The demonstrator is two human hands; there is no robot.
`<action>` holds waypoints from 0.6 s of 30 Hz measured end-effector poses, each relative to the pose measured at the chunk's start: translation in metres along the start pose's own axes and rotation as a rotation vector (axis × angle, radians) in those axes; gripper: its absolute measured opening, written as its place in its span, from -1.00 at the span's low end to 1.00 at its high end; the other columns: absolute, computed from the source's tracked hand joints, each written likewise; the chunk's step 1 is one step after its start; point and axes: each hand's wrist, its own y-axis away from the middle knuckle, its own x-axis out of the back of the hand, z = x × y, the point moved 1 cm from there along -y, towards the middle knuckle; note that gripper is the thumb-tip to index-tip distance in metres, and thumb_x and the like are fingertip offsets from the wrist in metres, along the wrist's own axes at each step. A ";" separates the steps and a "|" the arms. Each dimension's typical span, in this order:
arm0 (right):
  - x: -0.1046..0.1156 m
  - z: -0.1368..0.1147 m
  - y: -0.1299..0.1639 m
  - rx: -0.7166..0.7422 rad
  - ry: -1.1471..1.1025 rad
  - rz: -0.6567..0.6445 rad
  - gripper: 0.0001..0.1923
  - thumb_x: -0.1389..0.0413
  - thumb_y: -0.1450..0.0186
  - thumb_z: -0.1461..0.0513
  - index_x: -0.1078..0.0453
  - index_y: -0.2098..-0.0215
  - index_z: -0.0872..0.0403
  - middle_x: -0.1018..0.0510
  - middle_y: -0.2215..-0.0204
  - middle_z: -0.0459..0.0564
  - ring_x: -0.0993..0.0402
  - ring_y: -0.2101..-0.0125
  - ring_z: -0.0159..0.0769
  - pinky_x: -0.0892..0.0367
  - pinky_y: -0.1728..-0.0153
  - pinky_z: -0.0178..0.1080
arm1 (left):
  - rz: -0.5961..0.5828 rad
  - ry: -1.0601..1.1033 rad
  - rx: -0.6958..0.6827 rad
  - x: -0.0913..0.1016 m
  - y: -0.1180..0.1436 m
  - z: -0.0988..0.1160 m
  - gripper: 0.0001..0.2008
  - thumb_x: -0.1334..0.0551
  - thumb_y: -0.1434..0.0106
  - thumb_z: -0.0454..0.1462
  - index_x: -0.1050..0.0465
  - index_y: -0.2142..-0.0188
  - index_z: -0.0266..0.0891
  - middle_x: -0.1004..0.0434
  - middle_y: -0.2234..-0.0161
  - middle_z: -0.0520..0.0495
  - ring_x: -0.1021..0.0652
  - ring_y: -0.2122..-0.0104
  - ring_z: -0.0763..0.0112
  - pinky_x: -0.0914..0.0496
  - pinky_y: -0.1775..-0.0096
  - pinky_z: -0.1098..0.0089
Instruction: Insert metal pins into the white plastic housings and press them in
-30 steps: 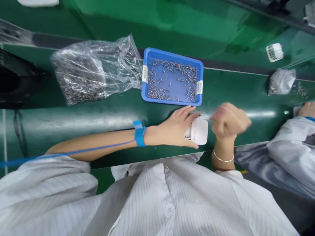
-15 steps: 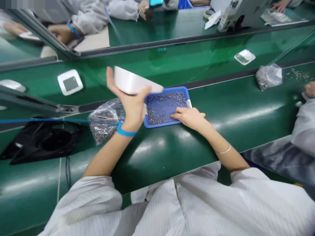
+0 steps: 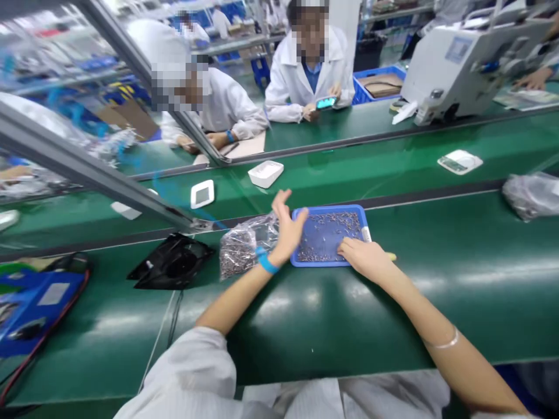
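A blue tray (image 3: 328,263) with several small metal screws sits on the green bench. My left hand (image 3: 286,224), with a blue strap on its wrist, hovers open over the tray's left edge, fingers spread, holding nothing. My right hand (image 3: 364,259) rests at the tray's front right corner, fingers curled around a thin tool whose yellow tip (image 3: 391,256) sticks out to the right. A white plastic shell (image 3: 265,173) lies on the far belt, beyond my left hand. A clear bag of screws (image 3: 242,244) lies just left of the tray.
A slanted metal bar (image 3: 87,169) crosses the left. A black part (image 3: 172,262) and a blue device (image 3: 30,302) lie at the left. White screen units (image 3: 202,194) (image 3: 460,161) ride the belt. Another bag (image 3: 530,195) lies right. Two people sit opposite beside a white machine (image 3: 463,64).
My left hand lifted the white shell from in front of me and let it go on the far belt; it is now empty. My right hand moved to the tray's corner.
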 end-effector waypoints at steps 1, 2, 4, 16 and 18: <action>-0.001 0.001 0.000 -0.002 0.005 0.016 -0.77 0.08 -0.48 0.24 -0.40 0.19 0.10 -0.57 0.26 -0.03 -0.51 0.28 -0.33 -0.11 0.47 -0.27 | -0.058 -0.013 -0.101 0.000 0.022 0.006 -0.43 -0.28 -0.29 -0.26 -0.10 -0.23 -0.04 -0.03 -0.30 -0.18 -0.12 -0.35 0.11 -0.09 -0.31 -0.06; -0.002 0.002 0.001 -0.001 0.004 0.030 -0.77 0.09 -0.48 0.25 -0.39 0.19 0.11 -0.57 0.24 -0.01 -0.53 0.28 -0.33 -0.12 0.49 -0.28 | -0.102 -0.027 -0.201 0.001 0.044 0.010 -0.44 -0.29 -0.28 -0.28 -0.13 -0.21 -0.01 -0.04 -0.31 -0.15 -0.13 -0.35 0.14 -0.10 -0.31 -0.05; -0.004 0.004 0.004 0.010 -0.015 0.065 -0.79 0.10 -0.47 0.27 -0.37 0.15 0.10 -0.59 0.18 0.01 -0.56 0.25 -0.35 -0.16 0.50 -0.31 | -0.188 -0.045 -0.381 0.005 0.082 0.016 -0.60 -0.27 -0.27 -0.34 -0.26 -0.06 0.01 -0.08 -0.28 -0.09 -0.21 -0.31 0.20 -0.18 -0.29 0.00; -0.008 -0.005 0.023 0.301 -0.025 0.449 -0.79 0.04 -0.44 0.29 -0.44 0.18 0.03 -0.64 0.29 -0.09 -0.60 0.39 -0.42 -0.36 0.46 -0.39 | -0.564 0.041 -0.180 0.004 0.140 0.040 -0.53 -0.21 -0.36 -0.26 -0.16 -0.22 -0.20 -0.33 -0.16 -0.29 -0.35 -0.23 0.19 -0.32 -0.23 0.12; -0.013 -0.004 0.027 0.357 -0.109 0.462 -0.78 0.02 -0.44 0.24 -0.46 0.10 0.02 -0.66 0.18 -0.05 -0.63 0.27 -0.37 -0.43 0.29 -0.38 | -0.558 0.076 -0.088 0.005 0.137 0.041 -0.62 -0.20 -0.38 -0.25 -0.29 -0.16 -0.22 -0.40 -0.12 -0.26 -0.39 -0.20 0.23 -0.33 -0.22 0.17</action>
